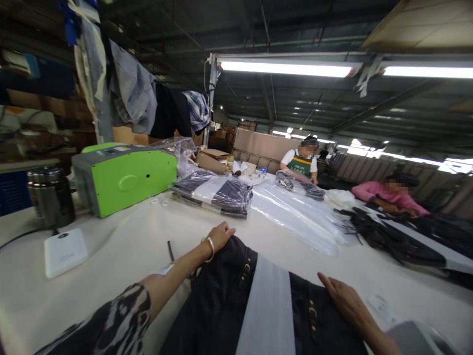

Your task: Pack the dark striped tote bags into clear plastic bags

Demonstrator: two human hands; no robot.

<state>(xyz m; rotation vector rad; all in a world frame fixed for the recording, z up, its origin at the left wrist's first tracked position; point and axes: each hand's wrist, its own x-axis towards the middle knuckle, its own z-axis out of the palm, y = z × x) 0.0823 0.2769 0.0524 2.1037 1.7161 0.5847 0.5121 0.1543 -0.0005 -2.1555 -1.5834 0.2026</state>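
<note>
A folded black garment (218,301) with small gold-coloured buckle straps lies in front of me. Down its middle runs a pale grey strip (269,301), which looks like paper. My left hand (220,236), with a bracelet at the wrist, is closed on the garment's far left corner. Along the far right edge rests my right hand (343,298), its fingers stretched out against the cloth. The garment's near end runs out of view.
Beyond the garment lie plastic-wrapped folded garments (214,192) and clear plastic bags (295,212). A green and grey machine (129,180), a dark flask (50,197) and a white power bank (65,252) stand left. Black garments (399,236) lie right. Two co-workers sit across the white table (121,246).
</note>
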